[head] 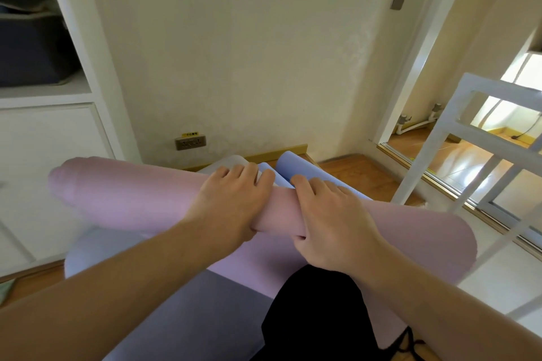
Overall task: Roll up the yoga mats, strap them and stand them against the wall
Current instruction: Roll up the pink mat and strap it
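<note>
Both forearms are bare from the bottom of the view up to the wrists, with no sleeve showing anywhere along them. The left hand [231,202] and the right hand [331,223] are bare too: no gloves, no rings, no watch or band at either wrist (at least on the sides turned up). The fingernails look short and unpainted. Lower down, between the arms, is black clothing [316,316], plain and matte, seemingly over a leg. At its right lower edge hangs a thin black cord [406,343], loosely looped like a drawstring.
</note>
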A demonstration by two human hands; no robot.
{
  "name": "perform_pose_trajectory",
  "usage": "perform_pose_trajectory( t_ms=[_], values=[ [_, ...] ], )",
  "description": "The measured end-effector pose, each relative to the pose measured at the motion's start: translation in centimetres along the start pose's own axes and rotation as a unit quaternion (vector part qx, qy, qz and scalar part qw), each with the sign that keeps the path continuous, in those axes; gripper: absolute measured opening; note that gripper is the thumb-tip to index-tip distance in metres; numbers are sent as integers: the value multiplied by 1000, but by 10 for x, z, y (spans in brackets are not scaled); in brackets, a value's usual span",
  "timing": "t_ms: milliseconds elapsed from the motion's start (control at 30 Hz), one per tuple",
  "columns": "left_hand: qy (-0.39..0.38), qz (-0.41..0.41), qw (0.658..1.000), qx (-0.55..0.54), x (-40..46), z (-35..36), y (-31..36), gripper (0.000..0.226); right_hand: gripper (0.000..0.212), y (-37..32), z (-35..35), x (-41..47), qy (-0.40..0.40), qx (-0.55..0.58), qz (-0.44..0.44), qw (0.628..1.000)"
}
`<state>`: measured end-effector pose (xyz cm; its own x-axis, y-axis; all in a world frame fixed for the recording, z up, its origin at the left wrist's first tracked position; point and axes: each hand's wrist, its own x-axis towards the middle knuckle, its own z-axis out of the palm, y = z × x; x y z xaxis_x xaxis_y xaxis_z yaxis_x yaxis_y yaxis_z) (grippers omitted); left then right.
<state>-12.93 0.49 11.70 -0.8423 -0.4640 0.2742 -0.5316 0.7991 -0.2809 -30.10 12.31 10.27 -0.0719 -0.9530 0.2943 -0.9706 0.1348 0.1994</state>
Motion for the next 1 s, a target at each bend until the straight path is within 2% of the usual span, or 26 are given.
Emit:
perform_pose_trajectory(
  t_ms=[100, 133, 200, 300, 433, 500, 567, 667, 733, 867, 933, 1000],
  values=[
    [-19, 2, 999, -30, -1, -1, -1, 68, 109, -1, -1, -1, -25, -20, 4, 999],
    [-21, 0, 999, -47, -2, -3, -1, 68, 114, -1, -1, -1, -28, -29, 7, 999],
    [-32, -17, 997, -66, -2, -11, -3, 71, 104, -1, 1, -2, -15, -39, 6, 999],
    [-30, -12, 996, -87, -3, -21, -5, 69, 69, -2, 2, 0, 13, -23, -3, 1000],
    [15, 5, 1000, -22, -10, -14, -3, 83, 57, -1, -7, 8, 8, -22, -6, 1000],
    [-3, -14, 1000, 16, -8, -9, -4, 91, 58, -3, -10, 11, 15, -23, -7, 1000],
    [8, -28, 1000, -4, -6, -8, -8, 89, 65, -4, -10, 11, 17, -28, -13, 999],
    [-1, -31, 998, -49, -9, -7, -15, 75, 100, -4, -11, 11, 2, -42, -17, 999],
    [-10, -21, 998, -67, -13, -9, -14, 69, 109, -4, -10, 12, -20, -47, -14, 999],
    [-3, -19, 997, -79, -17, -15, -14, 69, 65, -9, -1, 13, 27, -27, -30, 999],
    [2, -18, 998, -62, -19, -12, -13, 72, 58, -9, -3, 16, 35, -24, -34, 999],
    [-5, -33, 999, -21, -22, -7, -13, 86, 53, -10, -8, 20, 29, -22, -38, 999]
  ],
)
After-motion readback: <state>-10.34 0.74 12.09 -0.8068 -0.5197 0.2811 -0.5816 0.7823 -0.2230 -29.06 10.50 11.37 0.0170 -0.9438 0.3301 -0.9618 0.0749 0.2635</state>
